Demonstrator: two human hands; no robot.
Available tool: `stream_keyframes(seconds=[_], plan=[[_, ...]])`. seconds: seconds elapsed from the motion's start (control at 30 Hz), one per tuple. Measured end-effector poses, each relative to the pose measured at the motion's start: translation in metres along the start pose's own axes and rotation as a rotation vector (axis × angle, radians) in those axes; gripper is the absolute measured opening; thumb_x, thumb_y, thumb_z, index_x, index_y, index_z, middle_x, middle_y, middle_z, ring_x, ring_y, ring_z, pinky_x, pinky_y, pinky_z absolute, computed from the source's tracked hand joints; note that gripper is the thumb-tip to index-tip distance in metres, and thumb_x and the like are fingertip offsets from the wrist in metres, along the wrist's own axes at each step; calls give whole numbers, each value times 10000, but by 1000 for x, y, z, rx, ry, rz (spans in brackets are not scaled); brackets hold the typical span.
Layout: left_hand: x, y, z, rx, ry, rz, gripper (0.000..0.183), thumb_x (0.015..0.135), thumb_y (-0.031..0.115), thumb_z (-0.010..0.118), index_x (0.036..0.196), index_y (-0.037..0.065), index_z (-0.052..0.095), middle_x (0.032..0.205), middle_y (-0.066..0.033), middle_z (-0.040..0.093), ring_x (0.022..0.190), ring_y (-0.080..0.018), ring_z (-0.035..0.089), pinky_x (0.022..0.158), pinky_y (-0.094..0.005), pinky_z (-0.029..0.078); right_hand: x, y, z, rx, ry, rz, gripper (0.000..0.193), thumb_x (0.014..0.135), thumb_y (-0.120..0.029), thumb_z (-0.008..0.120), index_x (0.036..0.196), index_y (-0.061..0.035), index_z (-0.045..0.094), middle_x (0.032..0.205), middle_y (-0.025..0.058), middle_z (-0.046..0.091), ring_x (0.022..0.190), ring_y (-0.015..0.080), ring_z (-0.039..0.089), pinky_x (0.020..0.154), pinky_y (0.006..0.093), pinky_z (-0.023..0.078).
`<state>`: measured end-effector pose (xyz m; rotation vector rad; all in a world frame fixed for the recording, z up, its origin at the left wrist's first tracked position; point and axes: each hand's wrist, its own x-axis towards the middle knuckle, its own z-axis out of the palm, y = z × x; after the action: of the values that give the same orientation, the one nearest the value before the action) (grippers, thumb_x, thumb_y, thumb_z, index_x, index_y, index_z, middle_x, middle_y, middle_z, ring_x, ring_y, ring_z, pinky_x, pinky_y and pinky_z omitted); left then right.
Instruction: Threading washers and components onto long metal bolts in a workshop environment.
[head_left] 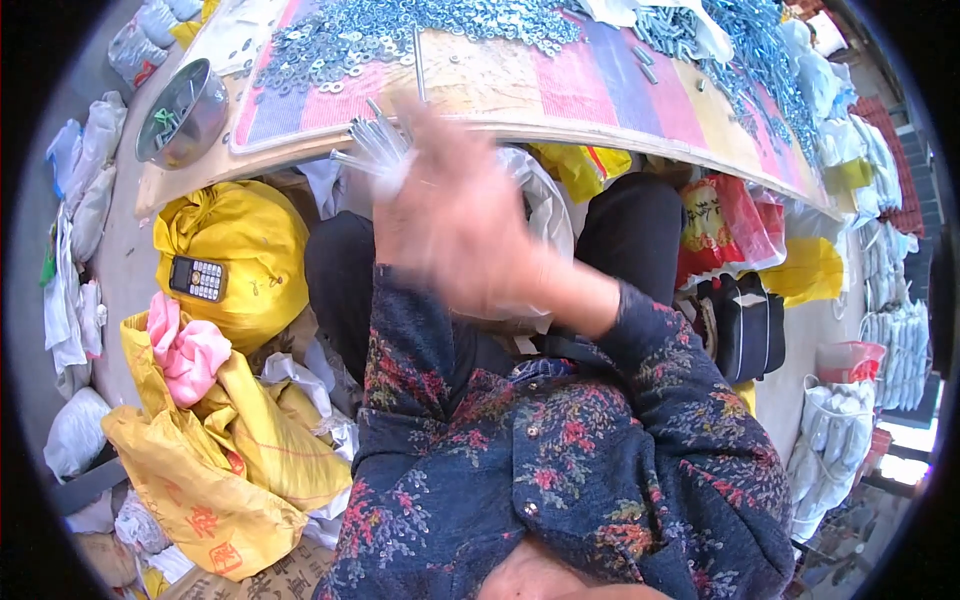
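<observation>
Both my hands are together in front of me at the near edge of the table, smeared by motion. My left hand (393, 225) is closed round a bundle of thin metal bolts (374, 142), whose ends fan out up and to the left. Across it lies my right hand (475, 225), too blurred to show whether its fingers grip anything. A single long metal rod (419, 65) shows just above the hands; I cannot tell whether it is held or lies on the table. Many flat washers (335, 55) are spread on the striped cloth (580, 85) beyond.
A metal bowl (183, 115) with small parts stands at the table's left corner. Heaps of metal bolts (745, 55) lie at the right. Below, a yellow bag (235, 305) carries a keypad phone (197, 279). A red bag (715, 225) and black bag (745, 325) are right of my knees.
</observation>
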<state>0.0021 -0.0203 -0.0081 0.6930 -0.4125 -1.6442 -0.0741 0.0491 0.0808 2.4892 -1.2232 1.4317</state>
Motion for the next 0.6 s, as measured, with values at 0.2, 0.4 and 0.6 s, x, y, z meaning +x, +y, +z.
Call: stream_keyframes(seconds=[0.2, 0.4, 0.6], plan=[[0, 0, 1, 50, -70, -109, 245, 875, 50, 626, 1103, -28, 584, 903, -118, 663, 702, -180, 647, 571, -278, 535, -19, 4, 21, -154, -165, -62, 184, 726, -280, 643, 779, -104, 646, 1165, 224, 555, 1169, 392, 492, 1022, 632, 297], [8, 0, -19, -79, -331, -175, 171, 892, 79, 604, 1057, 31, 605, 891, -54, 633, 746, -142, 614, 599, -312, 539, -8, 67, 21, -365, -113, 187, 111, 706, -196, 625, 692, -87, 615, 953, 157, 632, 1054, 366, 550, 884, 607, 371], [-16, 27, 7, 111, -55, -284, 129, 932, 170, 576, 1005, 67, 605, 940, -38, 610, 826, -166, 590, 696, -357, 503, 0, -30, 16, -59, -100, -165, 188, 699, -95, 593, 875, -35, 628, 915, 126, 602, 929, 299, 575, 842, 432, 457]])
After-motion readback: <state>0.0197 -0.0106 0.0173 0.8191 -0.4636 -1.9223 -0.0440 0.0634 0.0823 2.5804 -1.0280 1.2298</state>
